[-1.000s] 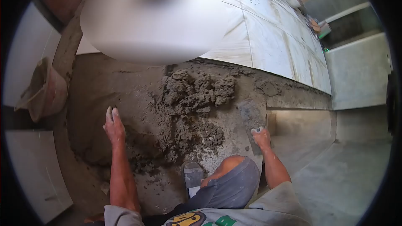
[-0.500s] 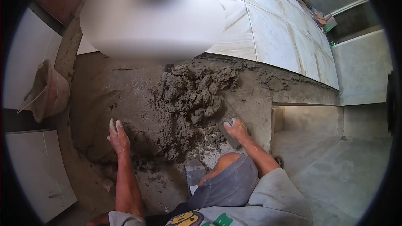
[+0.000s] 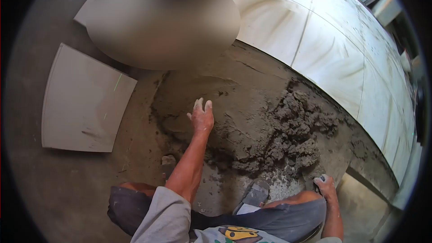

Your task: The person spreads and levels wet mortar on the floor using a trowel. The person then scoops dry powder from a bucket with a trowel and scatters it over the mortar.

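My left hand (image 3: 202, 118) reaches forward over the smoothed grey mortar bed (image 3: 229, 128), its mortar-smeared fingers apart and holding nothing. Whether its fingertips touch the surface I cannot tell. At the lower right my right hand (image 3: 326, 186) is closed around the handle of a trowel (image 3: 315, 171). The trowel's blade, partly hidden, is at the near edge of a lumpy heap of mortar (image 3: 299, 128). The heap lies on the right part of the bed, short of the laid tiles.
Large white marbled tiles (image 3: 279, 24) cover the floor at the upper right. A loose pale tile (image 3: 87, 103) lies at the left. My shoe (image 3: 256, 193) stands by the mortar's near edge. A recess (image 3: 360, 198) opens at the lower right. A blurred patch hides the top.
My view has turned left, so the mortar and tiles sit farther right. The bucket has left the view. My right hand with the trowel is lower and closer to my knee.
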Demonstrator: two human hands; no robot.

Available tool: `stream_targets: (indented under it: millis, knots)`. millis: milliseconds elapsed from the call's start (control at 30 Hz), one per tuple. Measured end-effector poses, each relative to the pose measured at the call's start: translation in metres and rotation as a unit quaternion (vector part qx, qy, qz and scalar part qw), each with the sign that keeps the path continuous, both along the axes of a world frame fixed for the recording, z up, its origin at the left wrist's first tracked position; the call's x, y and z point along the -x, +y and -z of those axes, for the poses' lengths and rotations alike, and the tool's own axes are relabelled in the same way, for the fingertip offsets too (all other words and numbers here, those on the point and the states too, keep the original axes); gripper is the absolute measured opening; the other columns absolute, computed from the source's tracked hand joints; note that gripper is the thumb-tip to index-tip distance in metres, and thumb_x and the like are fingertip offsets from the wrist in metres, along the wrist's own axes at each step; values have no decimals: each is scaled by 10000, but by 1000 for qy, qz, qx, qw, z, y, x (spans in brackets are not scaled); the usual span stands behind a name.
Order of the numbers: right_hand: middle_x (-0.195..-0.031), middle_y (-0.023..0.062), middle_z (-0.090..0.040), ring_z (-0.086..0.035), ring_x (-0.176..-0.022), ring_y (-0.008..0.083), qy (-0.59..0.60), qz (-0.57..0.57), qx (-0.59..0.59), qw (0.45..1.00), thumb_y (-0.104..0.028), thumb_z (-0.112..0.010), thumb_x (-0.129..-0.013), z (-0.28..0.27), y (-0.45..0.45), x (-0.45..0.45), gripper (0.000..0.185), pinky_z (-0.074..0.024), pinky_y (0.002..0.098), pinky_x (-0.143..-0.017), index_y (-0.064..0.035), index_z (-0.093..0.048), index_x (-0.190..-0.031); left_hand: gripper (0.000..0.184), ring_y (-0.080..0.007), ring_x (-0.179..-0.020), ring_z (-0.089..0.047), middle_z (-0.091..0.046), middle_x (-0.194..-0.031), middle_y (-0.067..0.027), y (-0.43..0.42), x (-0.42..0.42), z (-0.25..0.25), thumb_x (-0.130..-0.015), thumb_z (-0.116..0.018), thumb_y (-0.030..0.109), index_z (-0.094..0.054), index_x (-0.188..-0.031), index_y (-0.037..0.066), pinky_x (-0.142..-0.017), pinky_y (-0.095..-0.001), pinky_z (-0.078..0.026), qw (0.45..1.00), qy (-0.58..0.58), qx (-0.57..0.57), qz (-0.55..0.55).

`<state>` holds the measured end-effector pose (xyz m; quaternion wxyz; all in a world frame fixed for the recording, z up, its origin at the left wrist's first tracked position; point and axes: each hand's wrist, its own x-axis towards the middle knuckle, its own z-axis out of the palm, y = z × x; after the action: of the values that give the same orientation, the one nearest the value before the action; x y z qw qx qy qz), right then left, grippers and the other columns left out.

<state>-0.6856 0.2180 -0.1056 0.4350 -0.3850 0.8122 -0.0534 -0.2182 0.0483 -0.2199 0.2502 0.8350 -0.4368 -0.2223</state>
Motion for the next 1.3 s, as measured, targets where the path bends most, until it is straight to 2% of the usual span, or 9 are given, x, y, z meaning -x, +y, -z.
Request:
stream_targets:
  millis: [100,167,267,500,567,633,700,867,1300]
  knots:
    - [-595,68,-568,-526,-474,141,-3,-44,-59,997,-219,-684,-798,-15,-34,-16,240,-430,318,-465,2,-594,-772,600,-343,-1275,-462,-515,-1352,-184,-32,-28,-11,-942,-449,490,-489,-1338,40,-1126,-514,-203,999,25,25,16]
    - [-700,111,-608,-585,-654,204,-55,-210,-55,975,-329,-685,-777,-11,-65,-29,361,-467,361,-615,19,-605,-826,601,-348,-1254,-483,-528,-1326,-212,-61,-57,-26,-940,-450,485,-487,-1334,32,-1133,-515,-188,997,46,49,29]
    - [-664,117,-597,-572,-619,211,-90,-350,29,932,-386,-668,-788,16,-114,-75,389,-460,383,-601,-2,-604,-796,583,-365,-1205,-521,-580,-1252,-223,-99,-118,-55,-928,-475,475,-554,-1262,4,-1072,-462,-319,995,6,4,102]
    - [-772,200,-641,-628,-728,321,-129,-451,85,879,-418,-652,-789,35,-225,-249,423,-479,438,-680,-1,-617,-849,566,-386,-1206,-510,-570,-1258,-234,-136,-230,-97,-917,-485,451,-593,-1210,-21,-1003,-435,-401,911,-114,-263,297]
    - [-793,215,-645,-629,-751,356,-105,-461,105,875,-420,-642,-792,28,-247,-296,421,-479,456,-691,-4,-617,-845,585,-381,-1228,-496,-551,-1286,-237,-135,-254,-79,-917,-484,458,-572,-1244,-19,-1023,-429,-388,880,-141,-315,326]
    - [-813,230,-649,-630,-775,392,-81,-475,121,868,-423,-631,-795,28,-260,-337,419,-480,473,-702,-7,-616,-841,710,-378,-1251,-484,-539,-1296,-258,-132,-291,-25,-920,-444,564,-530,-1286,-38,-1038,-412,-374,940,-76,-162,291]
    - [-827,234,-649,-624,-800,424,-40,-473,177,862,-429,-614,-801,33,-269,-373,419,-479,491,-711,-11,-610,-824,751,-379,-1284,-443,-499,-1338,-254,-131,-305,3,-924,-386,605,-503,-1316,-26,-1065,-422,-342,955,-4,-156,253]
    - [-760,158,-609,-643,-706,331,80,-465,340,813,-361,-646,-837,68,-258,-437,323,-516,451,-614,-64,-539,-904,913,-395,-1332,-371,-439,-1387,-270,-136,-303,9,-903,-230,725,-463,-1345,-39,-1104,-443,-287,968,104,-198,114]
    - [-780,142,-600,-640,-720,325,121,-390,314,857,-316,-670,-840,88,-199,-474,304,-510,430,-572,-60,-514,-890,987,-414,-1333,-359,-427,-1378,-310,-131,-314,58,-870,-224,772,-458,-1332,-68,-1096,-441,-293,965,169,-179,87]
